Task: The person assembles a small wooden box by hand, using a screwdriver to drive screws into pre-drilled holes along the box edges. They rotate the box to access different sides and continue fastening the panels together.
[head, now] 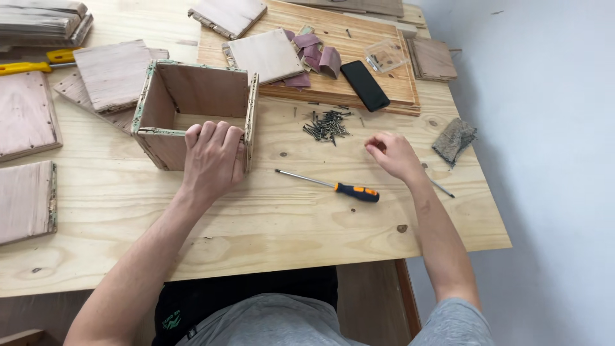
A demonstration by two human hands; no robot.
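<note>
Wooden box (192,109) sits under your gripping left hand (213,157) — screws (327,125) lie just left of your curled, empty-looking right hand (393,154).

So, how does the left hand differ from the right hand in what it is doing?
The left hand grips the near wall of the open wooden box; the right hand holds no box and is loosely curled beside the screw pile. Both are bare, above the plywood table.
</note>
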